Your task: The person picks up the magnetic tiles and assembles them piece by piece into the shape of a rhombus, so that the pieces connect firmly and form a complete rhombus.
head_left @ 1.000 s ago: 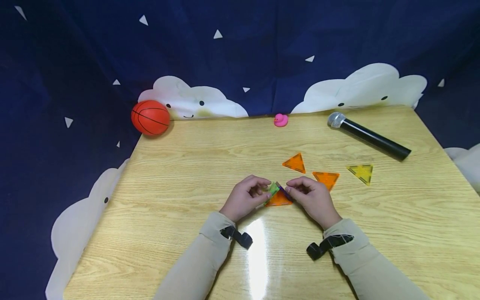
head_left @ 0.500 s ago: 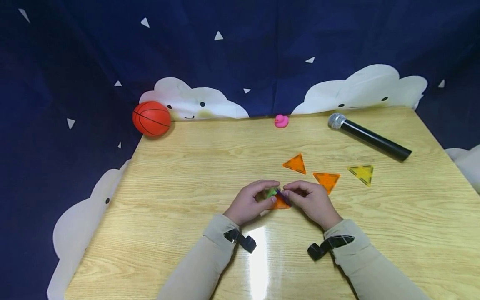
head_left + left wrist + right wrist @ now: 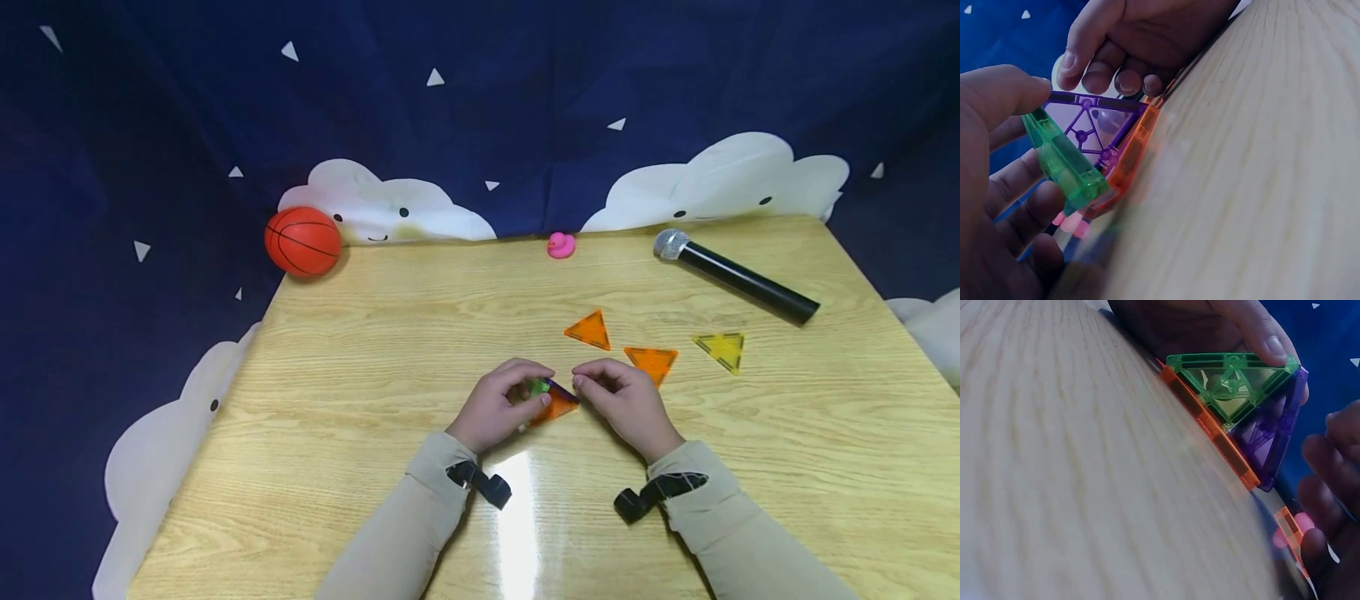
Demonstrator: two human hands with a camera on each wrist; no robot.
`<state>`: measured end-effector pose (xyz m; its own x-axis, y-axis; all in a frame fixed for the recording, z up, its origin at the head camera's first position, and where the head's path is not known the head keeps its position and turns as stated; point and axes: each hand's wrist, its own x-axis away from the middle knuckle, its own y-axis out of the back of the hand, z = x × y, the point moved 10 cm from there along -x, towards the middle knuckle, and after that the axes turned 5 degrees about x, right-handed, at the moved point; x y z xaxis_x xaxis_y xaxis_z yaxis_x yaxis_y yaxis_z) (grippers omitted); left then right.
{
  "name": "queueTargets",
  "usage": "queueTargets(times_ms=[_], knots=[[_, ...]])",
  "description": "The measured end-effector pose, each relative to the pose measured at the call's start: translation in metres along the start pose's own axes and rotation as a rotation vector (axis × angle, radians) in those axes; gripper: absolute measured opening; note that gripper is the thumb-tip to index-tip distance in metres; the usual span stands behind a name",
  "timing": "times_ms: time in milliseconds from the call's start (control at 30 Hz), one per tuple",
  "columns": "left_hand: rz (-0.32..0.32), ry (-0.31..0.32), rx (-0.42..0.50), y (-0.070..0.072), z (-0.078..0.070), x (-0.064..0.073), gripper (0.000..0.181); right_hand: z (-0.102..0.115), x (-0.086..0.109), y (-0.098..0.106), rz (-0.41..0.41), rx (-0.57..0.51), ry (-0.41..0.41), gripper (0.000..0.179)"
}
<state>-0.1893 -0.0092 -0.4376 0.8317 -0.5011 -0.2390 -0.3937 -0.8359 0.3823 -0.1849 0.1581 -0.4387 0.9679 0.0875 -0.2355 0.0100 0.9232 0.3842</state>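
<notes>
green tile [image 3: 1233, 381]: glossy translucent plastic | tabletop [image 3: 375, 333]: shiny wood grain | sleeve [image 3: 738, 527]: matt cloth

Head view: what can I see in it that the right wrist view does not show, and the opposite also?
Only the head view: the red ball and the black microphone.

Only the right wrist view: the inner lattice of the green tile.

Both: the left hand holding the green tile, the purple tile, the orange tile under them, and the right hand, apart from the purple tile.
</notes>
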Motion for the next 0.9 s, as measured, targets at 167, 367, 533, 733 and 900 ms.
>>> queueTargets(times_ms=[167, 367, 533, 733, 900], knots=[[-0.036, 0.011, -0.009, 0.006, 0.002, 0.001, 0.032, 0.003, 0.001, 0.003, -0.031, -0.018, 0.005, 0.013], [-0.086, 0.031, -0.006, 0.015, 0.004, 0.002, 0.031, 0.003, 0.002, 0.006, -0.054, -0.004, 0.001, 0.013], [-0.127, 0.056, 0.003, 0.023, 0.007, 0.003, 0.031, 0.007, 0.000, 0.002, -0.015, 0.078, 0.075, 0.014], [-0.180, 0.087, -0.029, 0.034, 0.013, 0.005, 0.031, 0.005, -0.002, -0.004, 0.063, 0.208, 0.084, 0.033], [-0.203, 0.125, -0.036, 0.041, 0.019, 0.005, 0.032, -0.002, -0.005, -0.007, 0.128, 0.317, 0.027, 0.058]])
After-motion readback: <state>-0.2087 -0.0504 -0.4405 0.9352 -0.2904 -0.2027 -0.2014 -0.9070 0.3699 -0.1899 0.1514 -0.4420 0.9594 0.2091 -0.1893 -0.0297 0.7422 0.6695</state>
